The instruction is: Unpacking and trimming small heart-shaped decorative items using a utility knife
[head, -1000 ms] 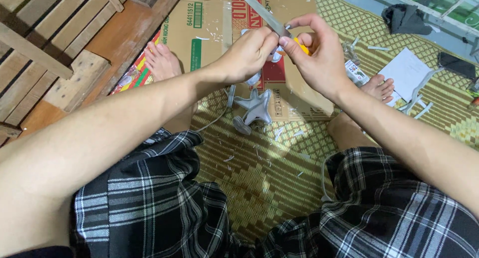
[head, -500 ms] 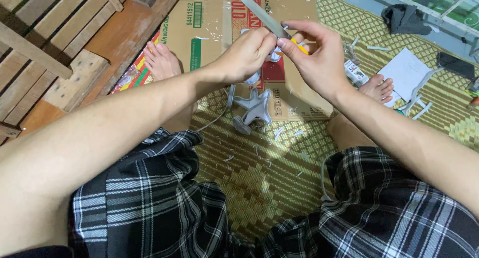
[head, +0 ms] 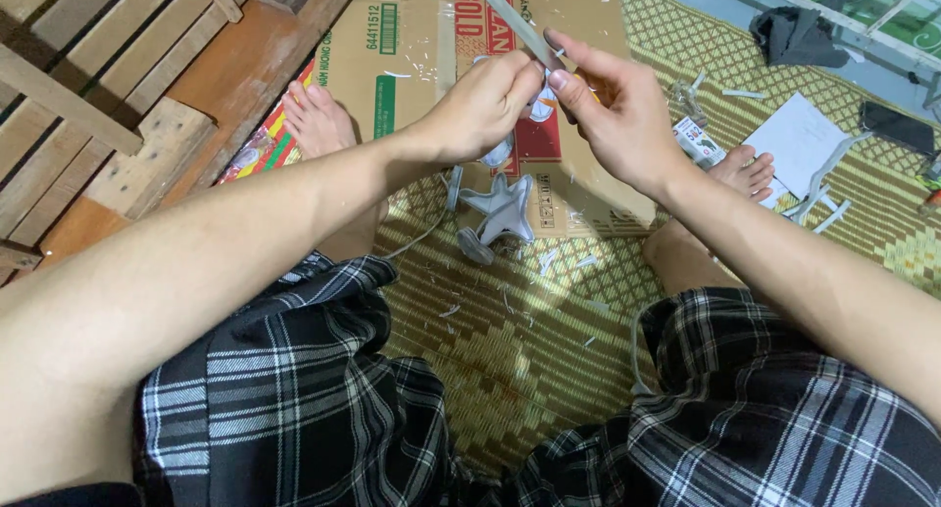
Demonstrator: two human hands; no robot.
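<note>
We sit on a woven mat with legs apart, both hands raised together over a flattened cardboard sheet at the mat's far edge. Left hand and right hand meet at the fingertips, pinched around a small pale part that mostly hides between them; what it is we cannot tell. Right hand also grips a knife, fingers wrapped on the handle end. The blade's long axis runs from the right hand's fingertips up and to the left, toward the far edge of the cardboard, tip out of view. So the blade starts right at the pinch point and slants away from us, passing just above the left hand's fingers. Both hands are equally near the part; the right one alone carries the blade.

Below the hands, on the cardboard's near edge, lies a grey star-shaped plastic piece with a stub foot, not touched. White shavings scatter over cardboard and mat. Bare feet rest at the cardboard's left and right sides. Wooden slatted furniture stands at left; white paper lies on the mat's far right corner.
</note>
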